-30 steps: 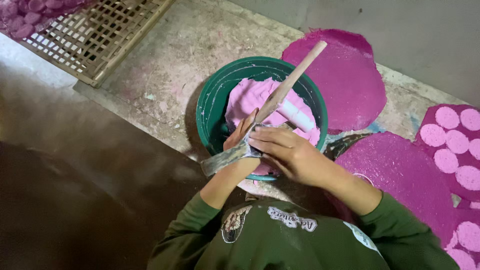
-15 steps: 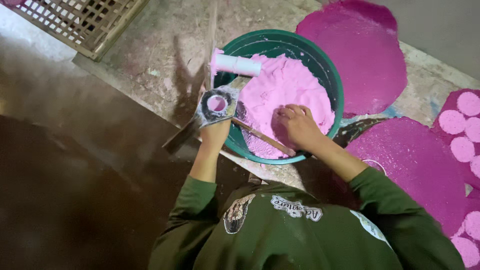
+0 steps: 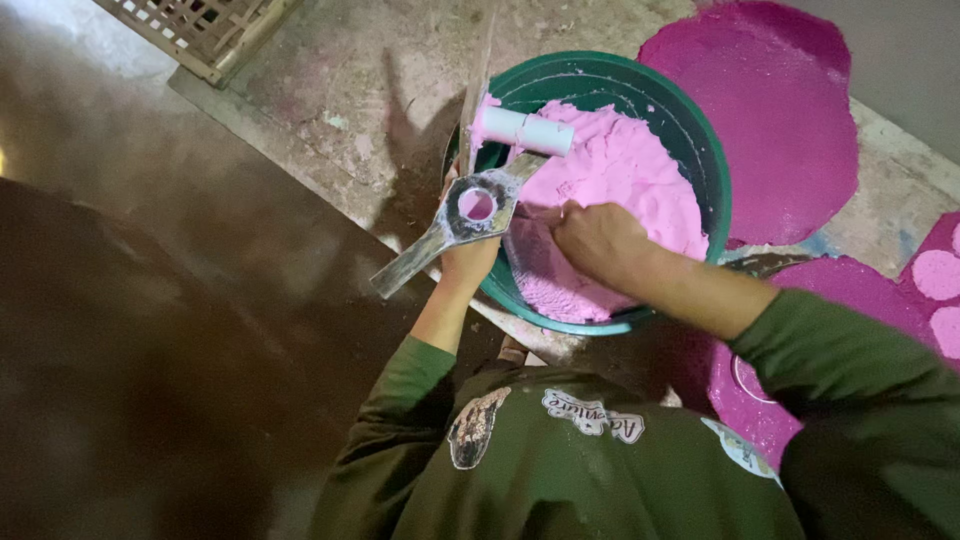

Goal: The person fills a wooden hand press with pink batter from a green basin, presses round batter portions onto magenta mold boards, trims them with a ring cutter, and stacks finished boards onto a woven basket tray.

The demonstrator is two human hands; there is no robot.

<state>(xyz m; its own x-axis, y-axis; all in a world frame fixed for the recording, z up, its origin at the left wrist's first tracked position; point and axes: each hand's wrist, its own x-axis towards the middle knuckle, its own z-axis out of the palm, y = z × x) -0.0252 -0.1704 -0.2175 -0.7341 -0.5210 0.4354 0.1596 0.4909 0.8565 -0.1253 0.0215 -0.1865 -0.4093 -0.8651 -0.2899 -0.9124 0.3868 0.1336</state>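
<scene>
A green bowl (image 3: 716, 185) holds a heap of pink powder (image 3: 630, 160). My left hand (image 3: 468, 264) is at the bowl's left rim, gripping a flat metal mould (image 3: 478, 207) with a round hole packed with pink powder and a long handle pointing down-left. My right hand (image 3: 598, 240) is pushed into the powder at the near side of the bowl, fingers curled into it. A short white tube (image 3: 530, 130) dusted pink lies on the powder near the far left rim. A wooden stick (image 3: 478, 75) leans at the bowl's left edge.
Flat round magenta sheets lie right of the bowl: a large one (image 3: 775, 110) at the back, another (image 3: 770, 400) near my right arm. Small pink discs (image 3: 935, 275) sit at the right edge. A slatted wooden rack (image 3: 200, 25) lies top left on the dusty concrete floor.
My right hand let go of the wooden stick and sank into the powder. My left hand lifted the metal mould to the bowl's left rim with its hole filled.
</scene>
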